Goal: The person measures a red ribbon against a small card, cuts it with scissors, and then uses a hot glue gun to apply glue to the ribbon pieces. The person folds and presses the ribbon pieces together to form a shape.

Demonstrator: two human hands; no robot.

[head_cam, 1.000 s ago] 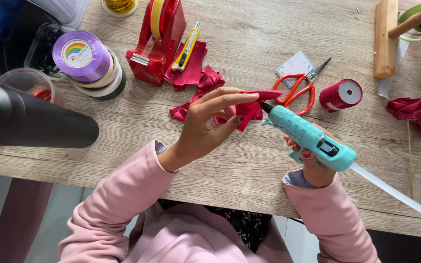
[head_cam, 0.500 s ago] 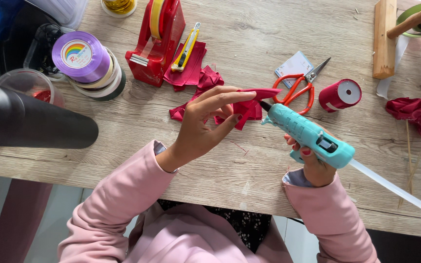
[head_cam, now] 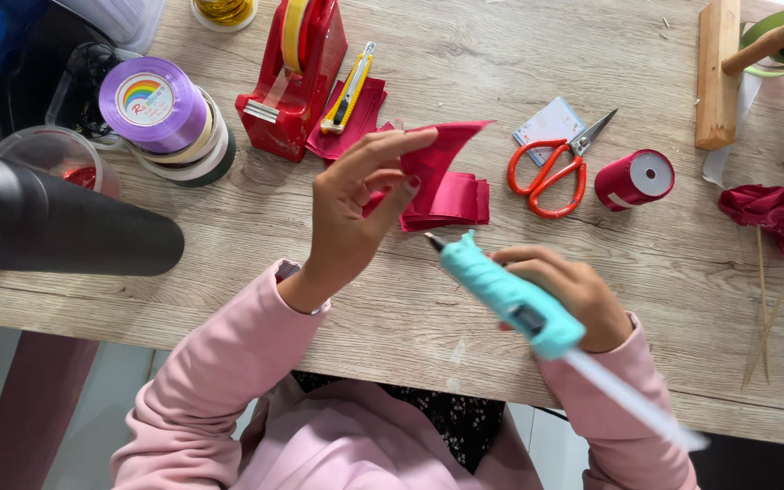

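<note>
Your left hand pinches a red ribbon piece above the desk, fingers closed on its edge, while your right hand grips the teal glue gun, nozzle just short of the ribbon. No glue looks applied yet. One finished ribbon flower lies at the right; cut pieces wait below. Scissors, a ribbon spool, a tape dispenser and a utility knife crowd nearby.
</note>
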